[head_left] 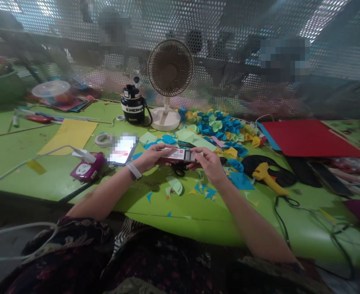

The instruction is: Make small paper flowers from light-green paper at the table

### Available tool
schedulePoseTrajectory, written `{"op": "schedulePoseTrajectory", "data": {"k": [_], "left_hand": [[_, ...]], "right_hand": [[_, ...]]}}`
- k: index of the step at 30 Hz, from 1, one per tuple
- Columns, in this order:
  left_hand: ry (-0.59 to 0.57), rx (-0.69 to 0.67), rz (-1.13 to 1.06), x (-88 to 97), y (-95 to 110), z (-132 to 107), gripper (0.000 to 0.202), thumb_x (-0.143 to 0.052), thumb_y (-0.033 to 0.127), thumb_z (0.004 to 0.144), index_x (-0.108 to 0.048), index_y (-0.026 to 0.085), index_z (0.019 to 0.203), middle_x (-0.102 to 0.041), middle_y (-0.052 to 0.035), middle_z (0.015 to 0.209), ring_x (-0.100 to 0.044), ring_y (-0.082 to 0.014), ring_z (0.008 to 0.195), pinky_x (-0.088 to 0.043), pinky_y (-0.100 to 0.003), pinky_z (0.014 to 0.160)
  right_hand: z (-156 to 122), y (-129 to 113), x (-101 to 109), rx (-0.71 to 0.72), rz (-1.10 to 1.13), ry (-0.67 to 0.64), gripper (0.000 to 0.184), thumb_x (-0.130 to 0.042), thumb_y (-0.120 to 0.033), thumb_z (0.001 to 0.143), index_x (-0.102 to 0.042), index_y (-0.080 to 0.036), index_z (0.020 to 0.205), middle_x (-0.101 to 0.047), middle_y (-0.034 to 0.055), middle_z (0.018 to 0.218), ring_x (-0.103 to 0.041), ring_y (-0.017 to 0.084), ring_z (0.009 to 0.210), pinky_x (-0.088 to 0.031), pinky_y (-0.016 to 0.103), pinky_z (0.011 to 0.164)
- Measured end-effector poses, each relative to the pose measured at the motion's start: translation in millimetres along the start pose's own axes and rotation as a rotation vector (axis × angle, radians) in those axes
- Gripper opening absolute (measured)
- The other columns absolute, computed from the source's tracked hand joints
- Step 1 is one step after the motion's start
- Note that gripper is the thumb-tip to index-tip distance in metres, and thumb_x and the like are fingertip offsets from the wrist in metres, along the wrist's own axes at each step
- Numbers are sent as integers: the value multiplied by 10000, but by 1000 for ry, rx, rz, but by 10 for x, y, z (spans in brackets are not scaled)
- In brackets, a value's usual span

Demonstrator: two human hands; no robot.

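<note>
Between my two hands is a small flat white box with a red mark and a dark grey right end; its exact kind I cannot make out. My left hand grips the white end, thumb on top. At the grey end, the fingers of my right hand are closed on it. Black scissors handles show just beneath the box, their blades mostly hidden. Blue, yellow and pale green paper scraps lie on the green table around my hands.
Behind stand a fan, a black bottle and a heap of folded paper pieces. Left are a lit phone, tape roll and purple power strip. A yellow glue gun and red sheet lie right.
</note>
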State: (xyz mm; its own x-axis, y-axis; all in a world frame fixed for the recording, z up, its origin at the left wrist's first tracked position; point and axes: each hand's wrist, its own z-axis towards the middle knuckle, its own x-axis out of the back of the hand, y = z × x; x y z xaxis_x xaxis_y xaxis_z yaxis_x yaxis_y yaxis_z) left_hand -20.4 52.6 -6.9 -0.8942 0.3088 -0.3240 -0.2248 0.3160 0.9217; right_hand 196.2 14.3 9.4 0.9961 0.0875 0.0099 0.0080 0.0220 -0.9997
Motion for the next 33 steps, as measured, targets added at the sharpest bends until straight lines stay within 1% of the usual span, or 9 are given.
{"op": "schedulePoseTrajectory", "data": {"k": [3,7,10,12,14,19,22,26,33], "left_hand": [[11,-5,-12,27,20,15,267,-806,265,743,-677,130,935,-722,-49,853,-702,-130,633,-575,-200,526],[30,-10,-21,26,35,2,264,-812,277,727,-660,131,887,-714,-43,849,-698,-129,628,-593,-227,552],[-25,1,-12,-15,43,-41,355,-827,295,711,-672,148,995,-724,-67,921,-720,-165,687,-593,-240,550],[-72,17,6,-55,42,-72,465,-850,258,683,-665,162,1098,-730,-85,969,-732,-184,739,-591,-236,570],[-86,37,18,-93,32,-92,504,-861,207,664,-661,155,1123,-735,-94,974,-733,-184,764,-595,-239,618],[-100,31,24,-133,-10,-102,446,-845,180,688,-669,140,1096,-739,-98,974,-716,-164,774,-607,-299,712],[-107,35,32,-132,-25,-100,418,-845,187,690,-679,133,1070,-737,-97,977,-714,-163,780,-607,-300,711],[-103,35,39,-129,-34,-96,399,-857,198,675,-688,131,1030,-738,-95,967,-715,-167,764,-608,-304,699],[-113,10,78,-123,-70,-80,379,-859,233,681,-688,127,1002,-742,-100,934,-717,-162,741,-603,-275,654]], "right_hand": [[6,6,12,6,-12,0,431,-723,-509,708,-625,-180,969,-666,-20,609,-685,168,501,-585,285,511],[9,20,10,2,-14,8,414,-711,-508,714,-626,-189,965,-665,-23,613,-680,164,504,-590,298,521],[0,3,-6,-10,-4,-6,406,-720,-502,698,-623,-197,949,-659,-28,622,-675,162,513,-588,304,535],[-14,-23,-17,-32,-23,-25,390,-725,-487,689,-626,-202,936,-664,-22,655,-668,157,528,-573,294,530],[-31,-45,-24,-55,-77,-37,366,-726,-472,692,-625,-202,919,-668,-11,696,-659,153,560,-545,274,509],[-40,1,-24,-77,-219,-19,393,-755,-482,692,-567,-211,905,-610,-32,657,-594,140,556,-481,254,476],[-29,45,-17,-57,-236,-47,370,-748,-477,704,-560,-212,880,-587,-45,631,-569,129,537,-487,266,519],[-32,27,-5,-50,-263,-70,326,-725,-448,735,-581,-207,902,-613,-32,677,-596,137,582,-514,285,580],[-39,1,14,-81,-291,-91,269,-702,-357,748,-595,-217,952,-652,-9,732,-619,150,600,-520,283,543]]}}
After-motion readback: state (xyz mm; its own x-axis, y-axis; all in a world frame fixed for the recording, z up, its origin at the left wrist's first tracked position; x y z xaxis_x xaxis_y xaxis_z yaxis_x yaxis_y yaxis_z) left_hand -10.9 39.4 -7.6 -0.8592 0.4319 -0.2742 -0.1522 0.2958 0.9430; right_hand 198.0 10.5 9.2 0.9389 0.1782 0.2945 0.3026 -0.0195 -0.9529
